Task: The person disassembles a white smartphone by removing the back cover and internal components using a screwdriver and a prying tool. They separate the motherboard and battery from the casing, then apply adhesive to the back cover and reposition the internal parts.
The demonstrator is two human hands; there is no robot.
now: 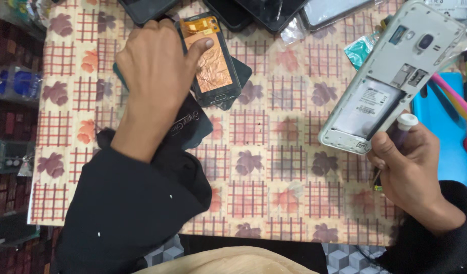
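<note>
The phone screen part [213, 61] lies face down near the far edge of the surface [274, 167], a bit left of the middle. Its back is covered in shiny copper foil, with a small orange strip at its top. It rests on a dark flat pad [193, 127]. The left hand [155, 76] is curled loosely, and its thumb [200, 48] presses on the foil near the top.

The right hand [408, 167] is near the right edge. It is closed around the lower corner of a white phone body [396, 76] with its back cover off. The phone body is held up and tilted. The same hand also grips a small tool with a white cap [407, 122].

Beside the right hand lies a bright blue cover [449, 127]. More dark phones [254, 12] lie along the far edge. The surface has a cloth with red squares and leaf shapes.
</note>
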